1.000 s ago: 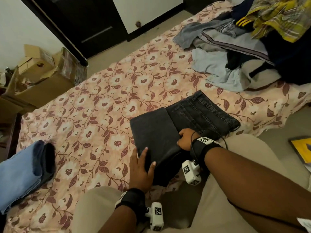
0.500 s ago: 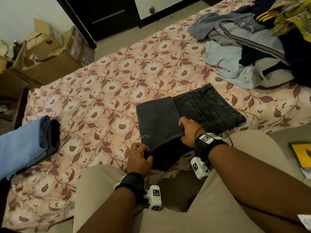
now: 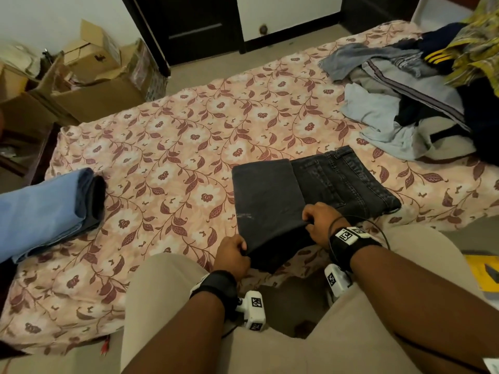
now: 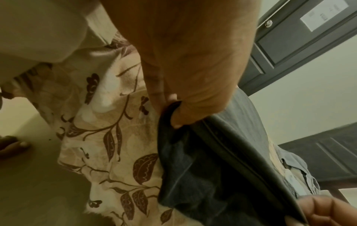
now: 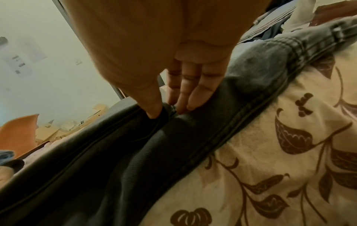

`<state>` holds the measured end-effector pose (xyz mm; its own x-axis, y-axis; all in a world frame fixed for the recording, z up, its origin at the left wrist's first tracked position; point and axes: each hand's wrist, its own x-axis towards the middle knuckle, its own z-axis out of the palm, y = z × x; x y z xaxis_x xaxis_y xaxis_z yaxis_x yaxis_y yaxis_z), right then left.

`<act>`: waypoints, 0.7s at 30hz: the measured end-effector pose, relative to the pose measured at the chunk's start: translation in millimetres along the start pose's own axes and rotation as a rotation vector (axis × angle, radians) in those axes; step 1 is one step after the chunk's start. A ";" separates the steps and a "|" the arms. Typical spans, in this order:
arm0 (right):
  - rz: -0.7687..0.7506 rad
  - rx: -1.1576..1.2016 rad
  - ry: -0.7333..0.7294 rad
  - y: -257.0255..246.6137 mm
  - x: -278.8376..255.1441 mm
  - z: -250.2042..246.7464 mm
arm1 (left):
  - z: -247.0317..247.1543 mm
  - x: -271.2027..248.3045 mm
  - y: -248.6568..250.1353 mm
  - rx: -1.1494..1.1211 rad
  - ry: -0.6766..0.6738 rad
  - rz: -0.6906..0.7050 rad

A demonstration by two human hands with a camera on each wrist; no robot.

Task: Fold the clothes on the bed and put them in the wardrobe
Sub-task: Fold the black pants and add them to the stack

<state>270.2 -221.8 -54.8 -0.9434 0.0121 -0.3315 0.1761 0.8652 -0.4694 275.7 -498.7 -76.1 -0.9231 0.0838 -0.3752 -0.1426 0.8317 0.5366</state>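
Dark grey jeans [image 3: 297,193] lie partly folded near the front edge of the floral bed [image 3: 175,147], with the leg part laid over the waist part. My left hand [image 3: 233,256] grips the near left corner of the folded layer [image 4: 193,152], thumb and fingers pinched on the cloth. My right hand [image 3: 318,224] pinches the same near edge further right, thumb under and fingers on top of the jeans [image 5: 135,152]. A heap of unfolded clothes [image 3: 421,98] lies at the far right of the bed. Folded blue and dark garments [image 3: 51,209] sit at the left edge.
Cardboard boxes [image 3: 89,76] stand on the floor beyond the bed's left end. A dark door [image 3: 194,25] is at the back. My knees in beige trousers [image 3: 167,306] press against the bed's front. A yellow object [image 3: 483,271] lies on the floor at right.
My left hand went from lying flat on the jeans to gripping their near corner. My right hand shifted its pinch along the near edge. The head view has tilted up slightly.
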 end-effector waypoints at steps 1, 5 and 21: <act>-0.009 0.007 0.011 -0.9 -0.3 -0.2 | -0.2 1.5 -2.1 -0.026 -0.005 0.006; -0.004 0.021 0.016 -0.7 -2.1 -0.9 | -3.7 2.8 -2.3 -0.110 -0.028 -0.022; 0.296 0.301 -0.016 4.8 21.1 -2.7 | 37.2 21.0 4.1 0.304 0.016 0.321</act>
<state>250.5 -216.0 -61.8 -0.8357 0.2286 -0.4994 0.5154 0.6404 -0.5694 269.0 -473.1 -109.9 -0.9092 0.3578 -0.2129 0.2617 0.8888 0.3761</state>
